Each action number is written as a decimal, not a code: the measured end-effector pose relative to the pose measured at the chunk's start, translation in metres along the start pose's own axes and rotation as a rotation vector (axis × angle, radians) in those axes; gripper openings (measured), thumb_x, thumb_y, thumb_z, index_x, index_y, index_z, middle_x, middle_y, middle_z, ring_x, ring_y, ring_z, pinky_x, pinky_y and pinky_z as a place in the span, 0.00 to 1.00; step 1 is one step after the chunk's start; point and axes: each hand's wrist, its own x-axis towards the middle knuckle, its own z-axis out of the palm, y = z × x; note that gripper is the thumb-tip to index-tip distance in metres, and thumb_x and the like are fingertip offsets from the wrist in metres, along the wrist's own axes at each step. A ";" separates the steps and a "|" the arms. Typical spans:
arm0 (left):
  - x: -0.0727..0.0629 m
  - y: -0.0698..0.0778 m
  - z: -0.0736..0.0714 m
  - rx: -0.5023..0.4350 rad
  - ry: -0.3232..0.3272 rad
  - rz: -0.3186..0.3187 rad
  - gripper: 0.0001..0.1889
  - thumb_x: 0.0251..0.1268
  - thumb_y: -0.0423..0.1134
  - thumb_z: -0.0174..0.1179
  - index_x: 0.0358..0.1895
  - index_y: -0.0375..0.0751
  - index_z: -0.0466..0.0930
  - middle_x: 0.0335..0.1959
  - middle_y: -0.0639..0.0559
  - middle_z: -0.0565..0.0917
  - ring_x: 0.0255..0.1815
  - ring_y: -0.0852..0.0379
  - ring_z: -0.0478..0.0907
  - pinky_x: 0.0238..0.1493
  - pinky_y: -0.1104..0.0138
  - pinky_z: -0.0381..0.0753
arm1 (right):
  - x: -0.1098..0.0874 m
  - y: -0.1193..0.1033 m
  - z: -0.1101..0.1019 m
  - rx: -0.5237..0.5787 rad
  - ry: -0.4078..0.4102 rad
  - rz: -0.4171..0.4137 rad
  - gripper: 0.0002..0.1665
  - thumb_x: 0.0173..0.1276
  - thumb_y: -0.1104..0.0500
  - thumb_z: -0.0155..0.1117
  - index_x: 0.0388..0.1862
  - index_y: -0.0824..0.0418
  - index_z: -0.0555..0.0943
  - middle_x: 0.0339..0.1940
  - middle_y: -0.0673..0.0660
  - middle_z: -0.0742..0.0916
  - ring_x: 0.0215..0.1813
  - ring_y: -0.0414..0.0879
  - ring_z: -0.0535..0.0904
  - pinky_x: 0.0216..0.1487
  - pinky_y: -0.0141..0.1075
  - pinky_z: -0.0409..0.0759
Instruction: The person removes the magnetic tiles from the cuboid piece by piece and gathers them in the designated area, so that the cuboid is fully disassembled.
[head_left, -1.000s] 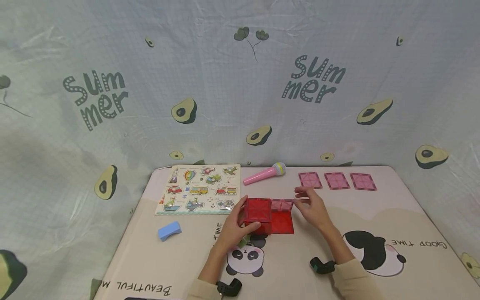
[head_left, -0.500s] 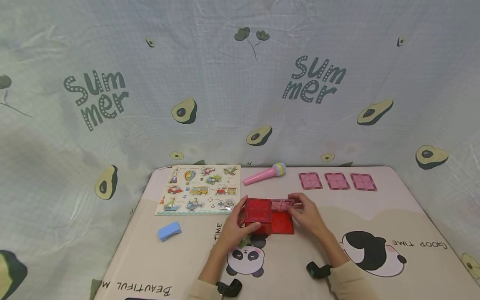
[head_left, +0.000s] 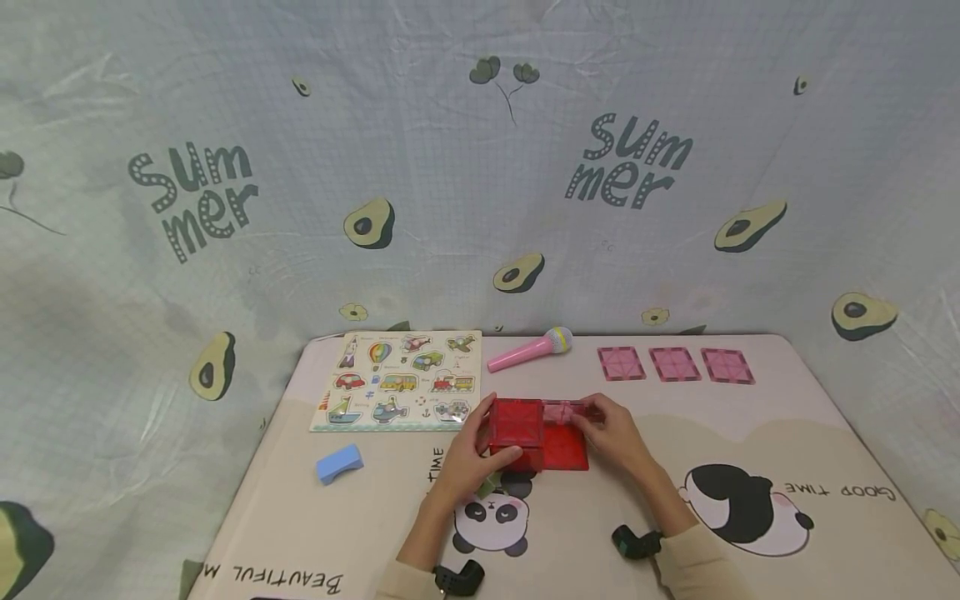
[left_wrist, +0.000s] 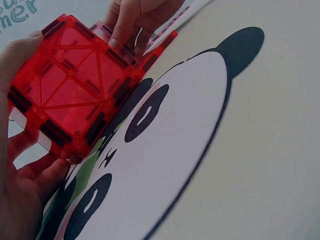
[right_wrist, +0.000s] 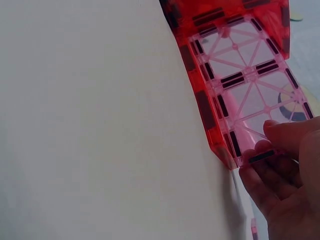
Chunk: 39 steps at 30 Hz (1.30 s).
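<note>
A red cube built of translucent magnetic tiles [head_left: 517,421] stands near the table's middle. My left hand [head_left: 471,458] grips it from the left, thumb at the near side and fingers behind; the left wrist view shows the thumb and fingers at opposite edges of one red face [left_wrist: 72,75]. To the cube's right lies a flat red magnetic tile [head_left: 567,448]. Along its far edge a pink magnetic tile [right_wrist: 267,107] stands upright, beside another pink tile [right_wrist: 235,47] at the cube. My right hand [head_left: 618,435] pinches the outer pink tile at its right end.
Three pink tiles [head_left: 673,364] lie in a row at the back right. A pink toy microphone [head_left: 525,352] and a vehicle puzzle board [head_left: 408,398] are at the back. A blue block [head_left: 339,463] lies on the left. A patterned curtain [head_left: 450,167] hangs behind the table.
My right hand has moved left from beside the upright pink tile, and its fingers have closed on the tile's end. The left hand and the cube have stayed in place.
</note>
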 end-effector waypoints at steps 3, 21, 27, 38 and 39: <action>0.000 0.001 0.000 0.002 0.002 -0.001 0.46 0.59 0.51 0.71 0.78 0.70 0.53 0.73 0.52 0.70 0.71 0.46 0.72 0.64 0.56 0.81 | 0.000 0.000 -0.001 0.007 -0.001 -0.013 0.12 0.67 0.61 0.69 0.48 0.61 0.81 0.43 0.57 0.88 0.48 0.53 0.85 0.53 0.49 0.87; -0.001 0.005 0.000 0.014 0.007 -0.003 0.47 0.58 0.51 0.71 0.79 0.66 0.52 0.74 0.51 0.69 0.71 0.45 0.72 0.63 0.55 0.81 | 0.001 0.005 -0.004 -0.029 -0.025 -0.059 0.14 0.67 0.66 0.68 0.50 0.63 0.80 0.43 0.58 0.88 0.47 0.52 0.84 0.53 0.49 0.87; -0.001 0.004 0.000 0.003 0.001 -0.005 0.47 0.59 0.51 0.70 0.79 0.64 0.52 0.73 0.52 0.69 0.71 0.46 0.72 0.64 0.55 0.81 | 0.000 0.004 -0.003 -0.037 -0.017 -0.050 0.12 0.68 0.64 0.67 0.49 0.61 0.80 0.41 0.56 0.88 0.45 0.48 0.84 0.52 0.47 0.87; 0.000 0.001 0.000 -0.006 0.000 -0.002 0.47 0.59 0.48 0.71 0.80 0.61 0.53 0.73 0.53 0.70 0.71 0.47 0.73 0.64 0.56 0.80 | 0.000 0.003 -0.002 -0.036 -0.018 -0.041 0.12 0.68 0.63 0.67 0.49 0.61 0.80 0.44 0.57 0.89 0.47 0.50 0.85 0.53 0.47 0.87; 0.000 0.001 0.000 -0.005 0.000 -0.003 0.47 0.59 0.49 0.71 0.79 0.62 0.53 0.73 0.53 0.70 0.71 0.47 0.73 0.64 0.56 0.80 | 0.000 0.002 -0.002 -0.037 -0.019 -0.039 0.12 0.68 0.63 0.67 0.49 0.61 0.79 0.44 0.57 0.89 0.47 0.50 0.85 0.54 0.47 0.87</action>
